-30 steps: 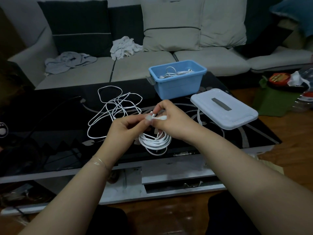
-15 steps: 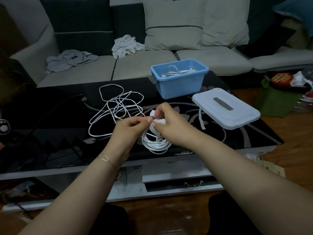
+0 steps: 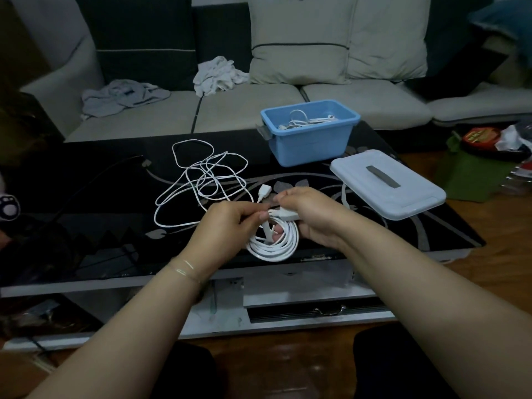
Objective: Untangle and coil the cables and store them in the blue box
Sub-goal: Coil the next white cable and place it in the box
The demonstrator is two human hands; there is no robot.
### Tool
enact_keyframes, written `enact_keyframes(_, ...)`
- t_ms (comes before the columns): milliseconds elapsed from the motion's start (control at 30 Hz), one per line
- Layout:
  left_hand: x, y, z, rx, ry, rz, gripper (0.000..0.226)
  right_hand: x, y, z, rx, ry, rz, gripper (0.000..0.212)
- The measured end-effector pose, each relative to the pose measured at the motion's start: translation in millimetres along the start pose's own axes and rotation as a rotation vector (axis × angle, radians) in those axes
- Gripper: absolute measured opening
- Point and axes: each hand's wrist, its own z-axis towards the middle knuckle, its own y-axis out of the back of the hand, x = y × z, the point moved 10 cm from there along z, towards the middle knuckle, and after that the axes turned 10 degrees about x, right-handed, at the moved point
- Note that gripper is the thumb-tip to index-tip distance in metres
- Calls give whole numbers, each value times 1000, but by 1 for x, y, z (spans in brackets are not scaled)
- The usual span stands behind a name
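You are holding a flat white cable [image 3: 273, 243], already wound into a coil, just above the near edge of the black glass table [image 3: 86, 197]. Your right hand [image 3: 313, 217] is clenching the top of the coil, with one white plug [image 3: 286, 214] showing at its fingers. Your left hand [image 3: 230, 226] is pinching the cable's loose tail beside that plug; the other connector [image 3: 263, 192] is sticking up just beyond your fingertips.

Recommendation for the step in hand, judged to be securing the coil: keep the right hand firm so the turns are not springing apart, pass the tail round the bundle snugly, and tuck the end under a turn before you are letting go. Avoid bending sharply at the plugs.

Condition of the cable: the turns are lying fairly even and flat, hanging as one loop below your hands, with no knots visible.

A thinner white cable [image 3: 201, 185] is lying tangled on the table behind your hands, untouched. The blue box [image 3: 311, 142] is standing open at the far side, already holding coiled white cable, with its lid [image 3: 385, 185] resting beside it.
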Motion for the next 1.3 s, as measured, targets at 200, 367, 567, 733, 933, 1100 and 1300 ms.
enact_keyframes(200,4,-2,1,90,35,-52,24,-5,-5,-4,9,-37,-7,18)
enact_keyframes(367,-12,4,-2,57,-15,308,25,-5,-3,6,-26,-5,-197,15)
enact_keyframes(567,-29,8,-5,-19,-123,527,28,1,-11,6,32,41,-302,37)
enact_keyframes(733,-12,35,-8,-194,-64,100,8,19,-1,1,61,100,36,48)
enact_keyframes(933,12,32,-3,-243,38,-449,9,20,-11,5,98,161,-56,27)
enact_keyframes(1100,7,18,0,-163,9,-638,26,23,-3,8,-64,242,2,14)
enact_keyframes(1300,-20,4,4,11,-86,-893,8,31,2,4,-92,273,3,18)
